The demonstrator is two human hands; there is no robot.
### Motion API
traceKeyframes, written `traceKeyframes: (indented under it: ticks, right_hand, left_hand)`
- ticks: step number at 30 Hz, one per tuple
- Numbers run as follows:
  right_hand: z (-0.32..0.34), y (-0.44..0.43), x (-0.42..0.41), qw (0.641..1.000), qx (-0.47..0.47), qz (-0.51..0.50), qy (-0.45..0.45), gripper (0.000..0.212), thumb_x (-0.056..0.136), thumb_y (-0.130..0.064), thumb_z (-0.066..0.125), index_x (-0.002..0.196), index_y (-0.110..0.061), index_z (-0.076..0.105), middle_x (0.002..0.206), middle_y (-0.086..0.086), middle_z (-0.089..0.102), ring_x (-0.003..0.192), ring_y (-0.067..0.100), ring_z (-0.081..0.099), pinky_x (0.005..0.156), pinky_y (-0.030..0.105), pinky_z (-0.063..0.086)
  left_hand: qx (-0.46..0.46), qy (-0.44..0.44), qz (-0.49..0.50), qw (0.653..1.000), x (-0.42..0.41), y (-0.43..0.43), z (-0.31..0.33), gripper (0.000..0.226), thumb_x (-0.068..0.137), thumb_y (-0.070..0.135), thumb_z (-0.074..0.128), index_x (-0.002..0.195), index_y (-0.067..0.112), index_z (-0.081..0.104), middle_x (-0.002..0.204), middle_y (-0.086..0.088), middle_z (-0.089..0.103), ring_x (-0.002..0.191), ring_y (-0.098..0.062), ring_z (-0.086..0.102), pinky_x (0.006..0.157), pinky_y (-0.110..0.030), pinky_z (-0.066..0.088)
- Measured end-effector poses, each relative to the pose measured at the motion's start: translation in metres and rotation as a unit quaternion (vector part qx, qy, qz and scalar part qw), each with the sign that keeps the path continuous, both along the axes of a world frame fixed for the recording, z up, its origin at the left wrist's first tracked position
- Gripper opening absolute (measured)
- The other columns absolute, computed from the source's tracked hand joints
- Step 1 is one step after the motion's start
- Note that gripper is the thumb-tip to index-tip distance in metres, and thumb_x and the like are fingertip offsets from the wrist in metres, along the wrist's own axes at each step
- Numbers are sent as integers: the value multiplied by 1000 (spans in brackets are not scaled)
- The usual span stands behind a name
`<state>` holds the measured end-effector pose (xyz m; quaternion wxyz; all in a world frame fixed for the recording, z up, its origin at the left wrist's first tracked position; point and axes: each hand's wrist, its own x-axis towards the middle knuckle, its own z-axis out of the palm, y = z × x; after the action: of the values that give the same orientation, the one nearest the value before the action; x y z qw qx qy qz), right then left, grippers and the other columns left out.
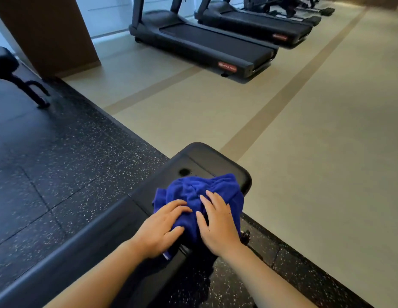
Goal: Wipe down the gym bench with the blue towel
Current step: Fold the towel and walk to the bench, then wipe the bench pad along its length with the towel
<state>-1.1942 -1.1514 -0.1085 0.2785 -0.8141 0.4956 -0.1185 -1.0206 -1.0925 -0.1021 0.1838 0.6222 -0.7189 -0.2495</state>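
Note:
A black padded gym bench [207, 161] runs from the lower left toward the centre, its rounded far end over the edge of the tan floor. A crumpled blue towel [215, 187] lies bunched on the bench's far pad. My left hand [160, 230] presses on the towel's near left part, fingers bent into the cloth. My right hand [218, 225] lies flat on the towel's right side with fingers spread. Both forearms reach in from the bottom edge. The pad under the towel is hidden.
Black speckled rubber matting [67, 174] covers the floor to the left. Tan flooring [315, 152] lies to the right. Two treadmills [204, 45] stand at the back. Another bench's foot [31, 90] and a brown pillar [51, 34] are at the upper left.

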Motion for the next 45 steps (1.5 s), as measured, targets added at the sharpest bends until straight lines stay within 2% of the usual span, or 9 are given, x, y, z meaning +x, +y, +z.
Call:
traceKeyframes:
  ticks: [6, 18, 23, 26, 30, 35, 40, 42, 45]
  right_hand:
    - [-33, -8, 20, 994, -72, -32, 70, 79, 75, -57, -10, 148, -27, -5, 157, -3, -21, 142, 20, -25, 109, 59, -13]
    - [-27, -83, 32, 987, -71, -1, 145, 57, 98, -46, 17, 147, -32, -8, 158, -1, -14, 145, 21, -15, 114, 55, -4]
    - [-18, -70, 20, 994, -66, 13, 81, 52, 93, -27, 31, 144, -25, 20, 156, -3, 13, 144, 17, 2, 116, 50, 4]
    - [-15, -53, 15, 998, -57, -11, 17, 45, 90, -29, 39, 134, -23, 35, 151, -5, 26, 142, 15, 12, 116, 52, 5]
    - [-22, -58, 22, 995, -46, -14, 86, 57, 96, -52, 22, 147, -33, 10, 159, -6, 3, 145, 16, -8, 112, 55, -9]
    - [-23, -84, 34, 993, -50, -11, 107, 54, 96, -52, 20, 147, -36, 9, 159, -4, 5, 145, 21, -4, 111, 60, -5]
    - [-12, -82, 21, 999, -28, -28, -12, 42, 87, -29, 46, 128, -30, 43, 141, -7, 38, 137, 15, 24, 115, 56, 0]
    - [-5, -75, 17, 997, -8, -66, -45, 39, 83, -22, 49, 122, -28, 48, 134, -7, 45, 134, 16, 30, 115, 56, 0]
    - [-6, -62, 33, 996, 15, -88, 25, 51, 91, -40, 36, 141, -34, 28, 155, -4, 20, 145, 24, 6, 108, 66, -10]
  left_hand:
    - [39, 24, 12, 999, -5, -21, -27, 72, 76, 65, 9, 140, 37, -5, 153, 20, -6, 142, 3, -14, 118, -27, -6]
    - [88, -98, 54, 990, -4, -90, -14, 72, 81, 43, 8, 150, 24, 1, 160, 8, -2, 147, -7, -2, 119, -36, -2]
    - [98, -131, 33, 986, -11, -68, -12, 64, 91, 42, 16, 150, 24, -2, 160, 7, -3, 147, -8, -2, 120, -39, 0]
    - [106, -57, 36, 992, -9, -55, -9, 56, 96, 36, 16, 150, 27, 5, 159, 12, 2, 146, -4, 0, 118, -34, -2]
    - [82, -59, 56, 993, -1, -68, -11, 51, 101, 20, 21, 150, 27, 11, 159, 12, 5, 146, -3, 2, 119, -33, 0]
    - [86, -106, 60, 989, 4, -94, -13, 52, 100, 24, 20, 151, 23, 8, 160, 6, 6, 147, -9, 4, 120, -41, 5]
    - [-20, -81, 64, 995, 11, -73, -14, 78, 79, 58, 13, 146, 22, 30, 157, 2, 23, 146, -15, 18, 120, -35, 15]
    - [-48, -105, 110, 987, 18, -64, -18, 68, 87, 55, 23, 147, 23, 27, 158, 3, 17, 147, -16, 13, 120, -42, 14]
    - [45, -161, 121, 978, 26, -65, -20, 58, 100, 40, 26, 150, 20, 6, 160, 7, -2, 147, -10, -3, 119, -44, 2]
